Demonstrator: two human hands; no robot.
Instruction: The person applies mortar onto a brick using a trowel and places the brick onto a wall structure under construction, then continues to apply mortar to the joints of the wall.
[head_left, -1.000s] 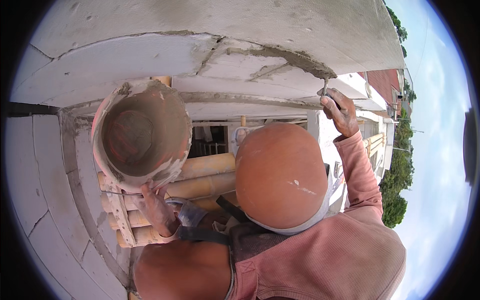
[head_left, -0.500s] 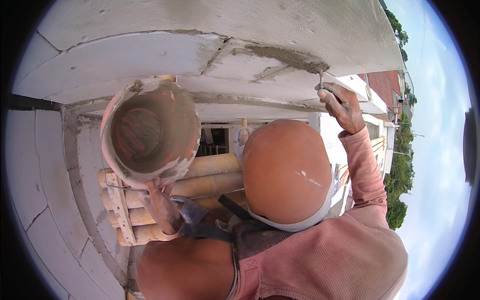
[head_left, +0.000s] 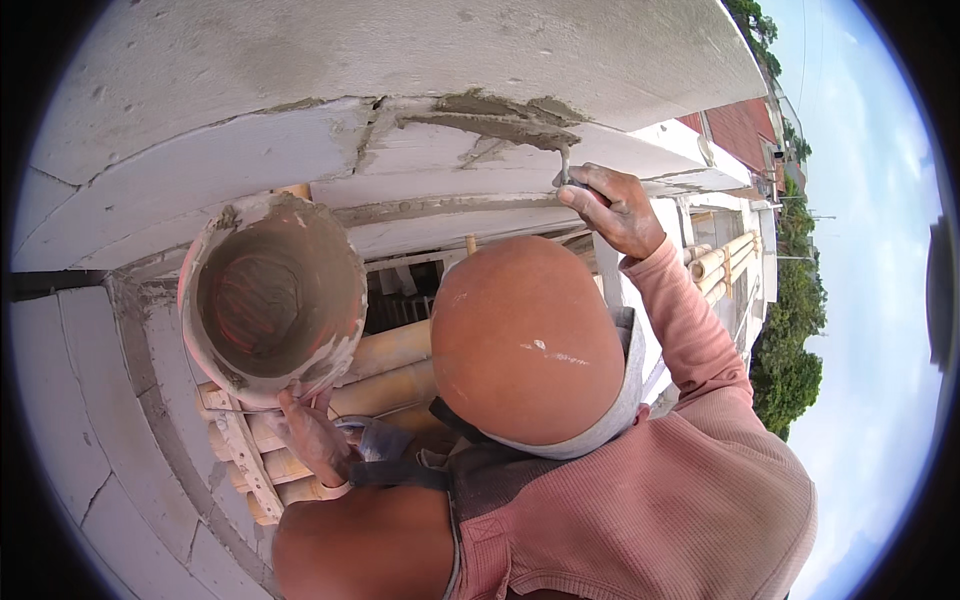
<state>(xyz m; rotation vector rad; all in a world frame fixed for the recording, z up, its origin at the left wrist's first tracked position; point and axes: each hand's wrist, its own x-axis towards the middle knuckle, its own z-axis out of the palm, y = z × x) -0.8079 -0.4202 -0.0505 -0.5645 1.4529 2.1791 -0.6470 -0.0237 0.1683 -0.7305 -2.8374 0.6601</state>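
My right hand (head_left: 622,208) is closed round the handle of a trowel (head_left: 566,162). The trowel's thin metal neck reaches up to wet grey mortar (head_left: 500,126) smeared along a joint of the pale block wall (head_left: 240,150), and its blade is hidden. At lower left, my left hand (head_left: 312,435) grips the near underside of a mortar-caked bucket (head_left: 345,300), partly out of sight behind it. The bucket is tilted with its mouth toward me, and grey mortar coats its inside. A thin wire handle (head_left: 230,408) hangs at its side.
Bamboo poles (head_left: 390,355) with a wooden crosspiece (head_left: 245,455) lie under the bucket. Pale blocks with mortar joints rise at left. A large rounded orange-brown shape (head_left: 530,335) stands between my arms. More bamboo (head_left: 725,262), a red roof (head_left: 740,130) and trees (head_left: 785,350) show at right.
The view has shifted, so wall, bucket and hands sit further left. The trowel stays at nearly the same stretch of joint, where the mortar now looks more spread. Both grips are unchanged.
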